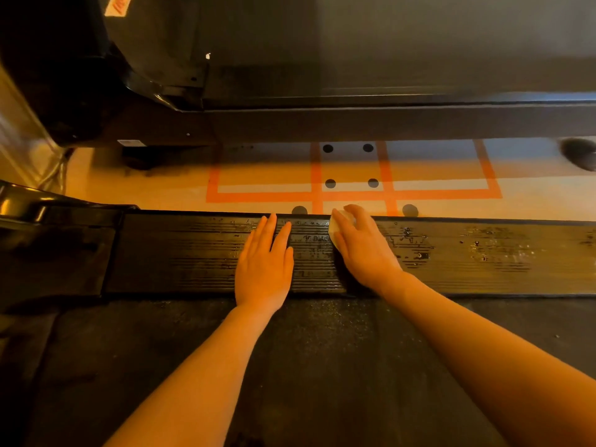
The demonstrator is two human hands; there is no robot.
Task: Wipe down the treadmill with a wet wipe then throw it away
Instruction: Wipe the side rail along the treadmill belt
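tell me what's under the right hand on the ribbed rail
A white wet wipe shows at the fingers of the right hand, pressed onto the wet ribbed side rail. Most of the wipe is covered by the hand.

No legible text anywhere. Orange tag point(118, 6) at top left, on the dark machine housing point(64, 75): red lettering, cut off by the frame edge and blurred, unreadable. Small white sticker point(130, 142) on the lower edge of that machine's base: print too fine to make out. Floor point(258, 175) carries orange tape lines point(351, 195) forming a grid of boxes, with black round dots point(330, 183) in and around the middle cells; markings only, no letters or numbers.
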